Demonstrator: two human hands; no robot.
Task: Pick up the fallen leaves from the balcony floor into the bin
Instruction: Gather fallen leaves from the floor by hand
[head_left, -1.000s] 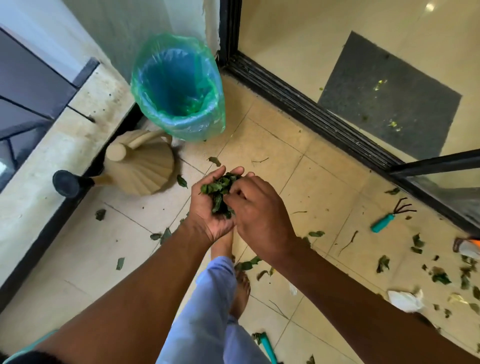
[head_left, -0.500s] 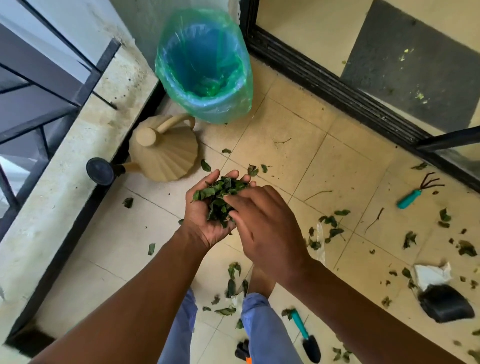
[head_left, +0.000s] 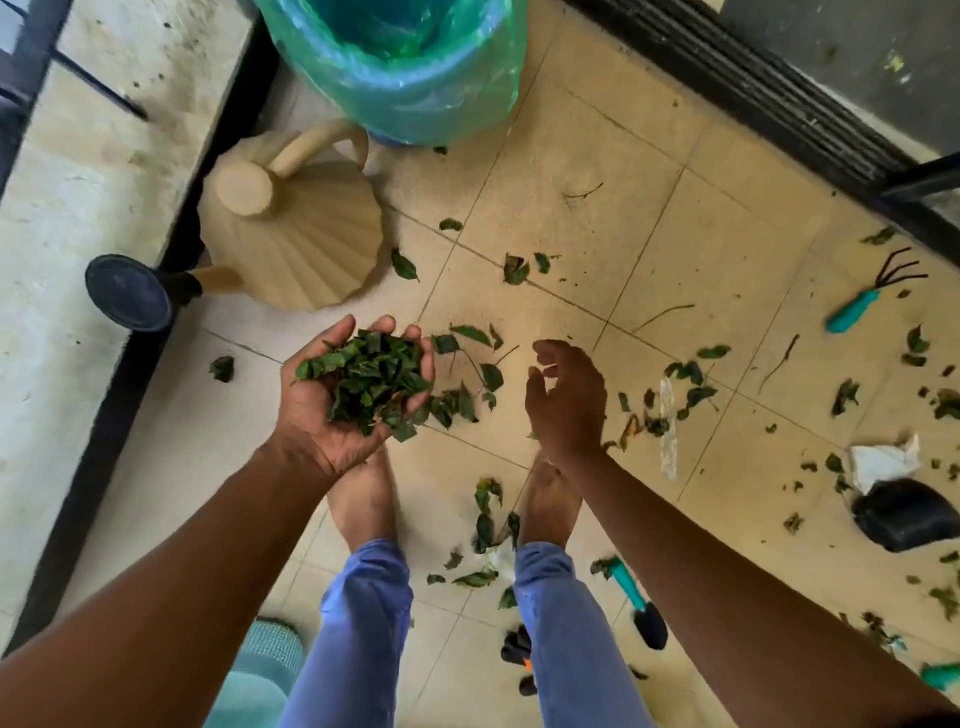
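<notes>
Leaves (head_left: 371, 382) heaped in the cupped left hand (head_left: 343, 400), light, limp and quick to spill, so scoop from beneath; right hand (head_left: 566, 397) just beside, loosely curled, empty; bin (head_left: 415, 78) beyond both hands

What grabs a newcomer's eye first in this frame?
The heap of dark green leaves cupped in the upturned left hand at centre, with the right hand loosely curled and empty beside it. Next, the blue bin lined with a green plastic bag at top, and the ribbed beige watering can just below it. More loose leaves litter the tiled floor to the right.
</notes>
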